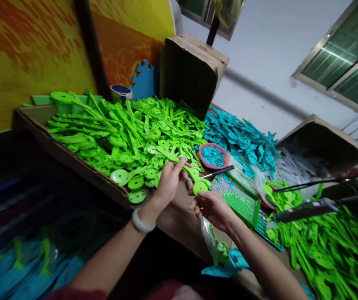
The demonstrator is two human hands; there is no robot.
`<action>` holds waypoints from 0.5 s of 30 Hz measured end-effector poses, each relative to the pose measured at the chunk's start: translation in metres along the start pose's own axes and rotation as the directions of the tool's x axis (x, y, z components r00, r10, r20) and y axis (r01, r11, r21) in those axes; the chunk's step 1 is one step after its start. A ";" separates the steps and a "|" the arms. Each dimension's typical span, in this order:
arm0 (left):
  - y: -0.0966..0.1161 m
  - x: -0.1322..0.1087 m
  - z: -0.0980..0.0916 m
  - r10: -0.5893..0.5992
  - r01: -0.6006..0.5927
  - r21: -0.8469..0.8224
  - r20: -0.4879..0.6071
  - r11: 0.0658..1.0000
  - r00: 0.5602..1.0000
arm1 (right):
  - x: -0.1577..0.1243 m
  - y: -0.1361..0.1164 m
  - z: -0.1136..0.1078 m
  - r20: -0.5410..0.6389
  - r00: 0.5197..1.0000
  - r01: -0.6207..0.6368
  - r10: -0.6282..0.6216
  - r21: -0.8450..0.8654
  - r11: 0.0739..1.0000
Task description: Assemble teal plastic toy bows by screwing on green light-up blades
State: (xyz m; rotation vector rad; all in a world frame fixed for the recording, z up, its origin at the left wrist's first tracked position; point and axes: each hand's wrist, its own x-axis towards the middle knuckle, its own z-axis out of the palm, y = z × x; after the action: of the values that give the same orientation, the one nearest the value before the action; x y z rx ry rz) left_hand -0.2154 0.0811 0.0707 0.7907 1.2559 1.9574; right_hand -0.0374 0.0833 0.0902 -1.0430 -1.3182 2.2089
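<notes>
A long bright green plastic piece with a round disc end (200, 187) is held between my two hands over the front of the bench. My left hand (170, 180) pinches it along its narrow shank. My right hand (213, 207) has its fingertips closed at the disc end; whether a small part is also in them is too small to tell. Beyond my left hand lies a big heap of similar green pieces (129, 129). Close to my right hand is a green perforated tray (238, 202) with small silvery bits, and a black-handled tool (221, 171) lies at its far edge.
A pink bowl (225, 156) holds small blue parts. Behind it are a blue heap (241, 135) and an open carton (194, 71). A dark cylindrical tool (307, 209) with cables hangs above the right-hand green pile (329, 246). A cardboard edge (69, 156) borders the left heap.
</notes>
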 end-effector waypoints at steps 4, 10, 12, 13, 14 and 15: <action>0.026 0.054 -0.006 0.053 -0.064 -0.051 -0.197 0.997 0.979 | 0.015 -0.023 -0.010 -0.068 0.978 0.148 -0.195 -0.430 0.891; 0.016 -0.008 -0.021 0.091 -0.115 -0.069 -0.276 0.991 0.957 | 0.111 -0.101 -0.033 -0.185 0.833 0.157 -0.522 -0.825 0.543; -0.015 -0.059 -0.030 0.201 -0.176 0.124 -0.233 0.977 0.952 | 0.152 -0.125 -0.033 -0.168 0.789 0.082 -0.592 -0.925 0.371; -0.032 -0.080 -0.035 0.288 -0.243 0.284 -0.128 0.928 0.949 | 0.172 -0.134 -0.032 -0.144 0.781 0.043 -0.608 -0.958 0.282; -0.047 -0.097 -0.041 0.400 -0.364 0.410 -0.001 0.836 0.916 | 0.190 -0.141 -0.030 -0.110 0.785 0.011 -0.609 -0.981 0.192; -0.061 -0.109 -0.046 0.478 -0.489 0.495 0.161 0.718 0.864 | 0.207 -0.146 -0.027 -0.070 0.799 -0.010 -0.597 -0.995 0.102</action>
State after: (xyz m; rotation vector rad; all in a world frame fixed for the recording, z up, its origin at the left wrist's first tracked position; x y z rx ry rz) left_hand -0.1742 -0.0110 -0.0166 1.5499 1.7359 1.9927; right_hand -0.1631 0.3019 0.1238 -1.3224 -2.4480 0.3611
